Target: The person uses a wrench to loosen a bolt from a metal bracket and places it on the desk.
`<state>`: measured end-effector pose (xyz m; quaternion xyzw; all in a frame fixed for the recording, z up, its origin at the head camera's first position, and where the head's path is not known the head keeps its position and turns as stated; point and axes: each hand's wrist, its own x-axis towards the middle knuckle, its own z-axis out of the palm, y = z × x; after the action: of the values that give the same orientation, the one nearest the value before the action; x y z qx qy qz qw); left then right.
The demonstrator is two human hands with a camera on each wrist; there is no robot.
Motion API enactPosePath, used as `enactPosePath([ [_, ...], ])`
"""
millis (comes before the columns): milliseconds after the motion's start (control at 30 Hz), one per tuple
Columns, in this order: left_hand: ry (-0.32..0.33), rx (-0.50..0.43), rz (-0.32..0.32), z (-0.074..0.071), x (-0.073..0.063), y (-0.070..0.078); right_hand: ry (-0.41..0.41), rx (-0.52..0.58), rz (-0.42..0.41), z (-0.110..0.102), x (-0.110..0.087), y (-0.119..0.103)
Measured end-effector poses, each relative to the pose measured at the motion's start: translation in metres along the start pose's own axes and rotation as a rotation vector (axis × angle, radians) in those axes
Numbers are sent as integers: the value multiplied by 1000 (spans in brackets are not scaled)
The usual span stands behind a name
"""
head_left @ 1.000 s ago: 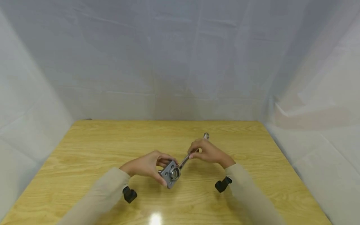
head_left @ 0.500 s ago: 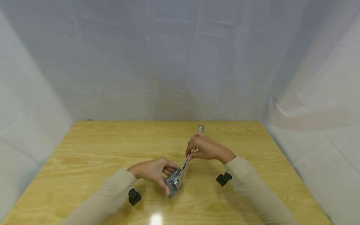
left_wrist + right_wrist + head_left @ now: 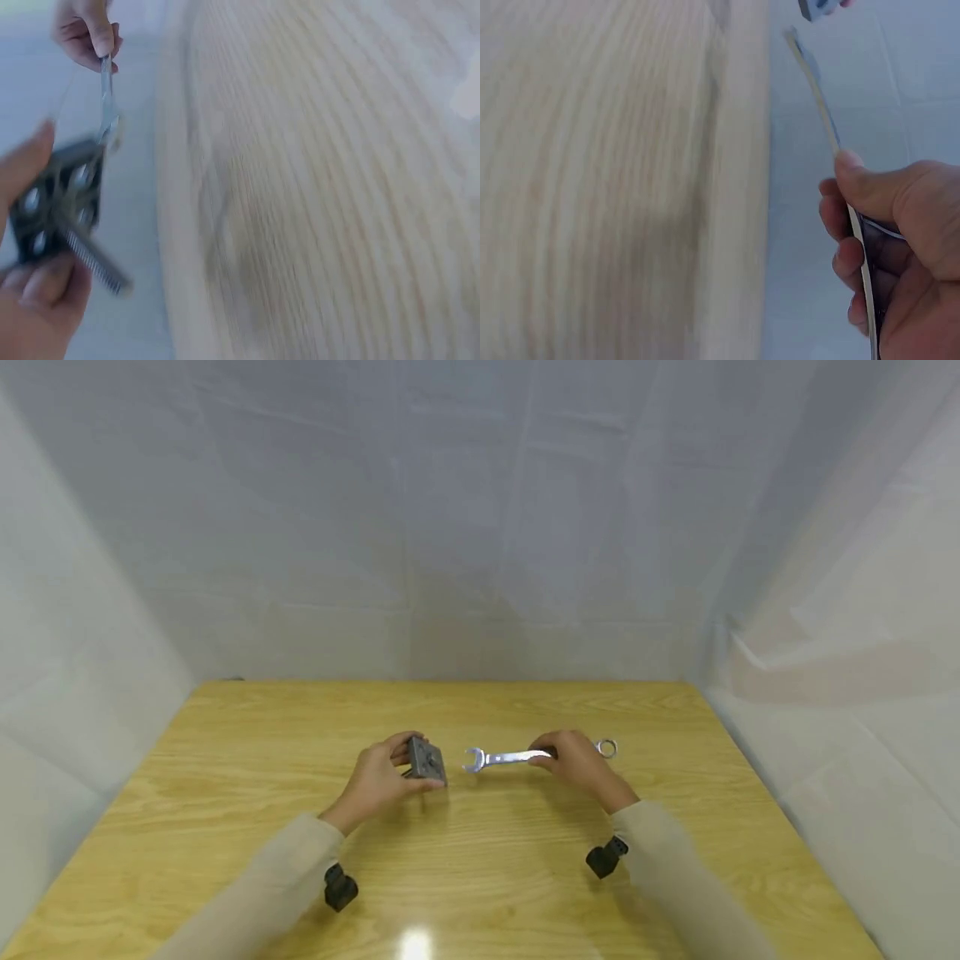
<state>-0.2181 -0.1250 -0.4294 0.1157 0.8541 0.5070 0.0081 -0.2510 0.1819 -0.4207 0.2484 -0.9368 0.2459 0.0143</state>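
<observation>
My left hand (image 3: 378,785) grips a dark grey square metal plate (image 3: 426,760) by its edges, thumb on the near edge and fingers on the far one. The left wrist view shows several holes in it and a threaded rod (image 3: 94,255) sticking out of its back. On the face turned toward the right sits a small raised centre. My right hand (image 3: 581,768) holds a shiny combination wrench (image 3: 504,758) round its shank. The wrench's forked end points left at the plate, with a small gap between them; its ring end (image 3: 607,748) shows beyond the hand.
Both hands are above a light wooden table (image 3: 480,877). White sheeting (image 3: 465,527) rises behind the table and along both sides. A dark camera (image 3: 341,887) is strapped at the left wrist, another camera (image 3: 606,858) at the right.
The wrench has come off the plate's centre and swung from steeply slanted to nearly level, its ring end moving right. My left hand has carried the plate left and farther from me, turning it.
</observation>
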Motion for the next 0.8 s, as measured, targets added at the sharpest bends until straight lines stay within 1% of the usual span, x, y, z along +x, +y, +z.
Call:
enactPosePath([
  [33, 49, -19, -22, 1, -1, 1, 17, 33, 15, 3, -3, -1],
  [67, 92, -29, -28, 1, -1, 1, 31, 76, 37, 6, -5, -3],
  [167, 190, -84, -35, 3, -3, 5, 68, 250, 102, 13, -12, -13],
  [267, 235, -147, -20, 5, -4, 8, 88, 422, 149, 20, -18, -26],
  [333, 251, -174, -5, 6, -5, 10, 105, 498, 155, 24, -21, -35],
  [400, 265, -194, 8, 7, -5, 12, 118, 535, 160, 28, -23, -44],
  [600, 293, -174, 37, 12, -5, 15, 148, 592, 177, 41, -26, -66],
  [700, 299, -170, 52, 14, -5, 16, 171, 579, 165, 46, -27, -73],
  [800, 307, -180, 61, 15, -6, 16, 190, 543, 141, 51, -28, -77],
])
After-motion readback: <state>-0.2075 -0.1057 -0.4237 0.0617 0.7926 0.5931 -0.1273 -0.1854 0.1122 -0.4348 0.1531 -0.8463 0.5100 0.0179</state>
